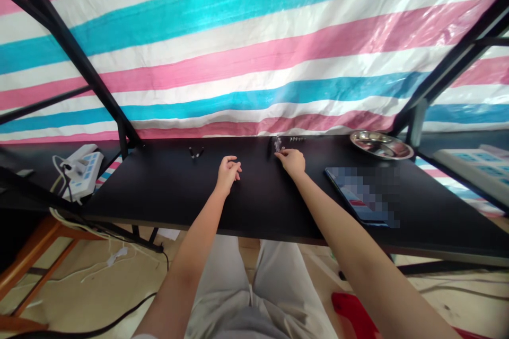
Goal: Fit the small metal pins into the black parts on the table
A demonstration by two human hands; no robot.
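Both my arms reach over a black table (167,190). My left hand (228,172) hovers near the table's middle with its fingers curled and pinched together; anything in them is too small to see. My right hand (291,161) rests farther back, its fingertips pinched beside a small pile of tiny shiny parts (277,143). A short row of small dark pieces (297,139) lies just right of that pile. Two small dark pieces (196,152) lie at the back, left of my left hand.
A round metal dish (380,144) stands at the back right. A flat tablet-like slab (360,193) lies right of my right arm. A white power strip (81,168) with cables sits at the left. Black frame posts (122,140) rise at both back corners before a striped tarp.
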